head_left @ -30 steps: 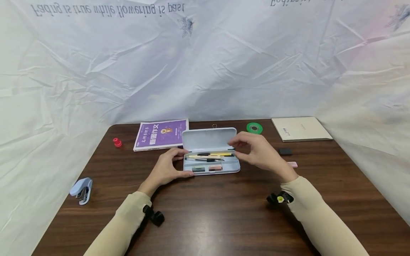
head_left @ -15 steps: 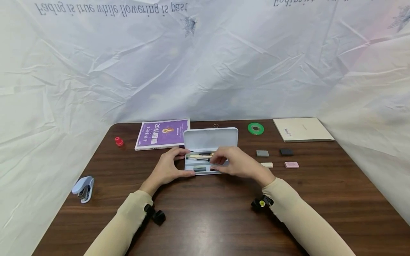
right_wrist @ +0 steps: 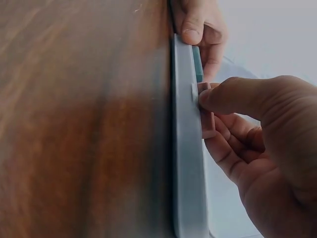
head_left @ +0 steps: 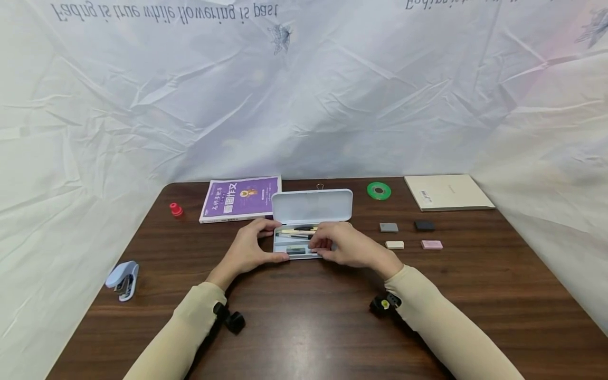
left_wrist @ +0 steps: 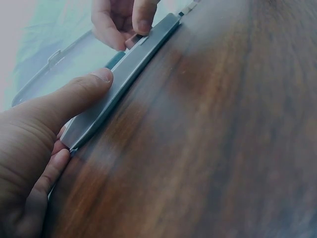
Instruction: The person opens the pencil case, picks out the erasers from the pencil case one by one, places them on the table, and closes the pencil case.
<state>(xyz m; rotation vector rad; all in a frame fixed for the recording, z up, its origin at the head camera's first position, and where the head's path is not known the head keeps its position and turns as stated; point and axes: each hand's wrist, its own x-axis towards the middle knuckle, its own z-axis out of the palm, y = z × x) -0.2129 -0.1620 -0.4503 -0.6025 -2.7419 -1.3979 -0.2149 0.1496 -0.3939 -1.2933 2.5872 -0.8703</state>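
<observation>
A light-blue pencil case lies with its lid raised in the middle of the table. My left hand grips its left end, thumb at the front wall and fingers behind. My right hand reaches into the front compartment. In the right wrist view its thumb and fingers pinch a pinkish eraser just inside the front wall. A green eraser lies to the left of it in the same compartment. Several pens lie in the rear compartment, partly hidden by my right hand.
Right of the case lie grey, black, white and pink blocks. Behind are a purple book, green tape roll and cream notebook. A stapler and red object are left.
My right hand has moved left and down from the case's right end into the front compartment, where it pinches the pinkish eraser. My left hand keeps its hold on the case.
</observation>
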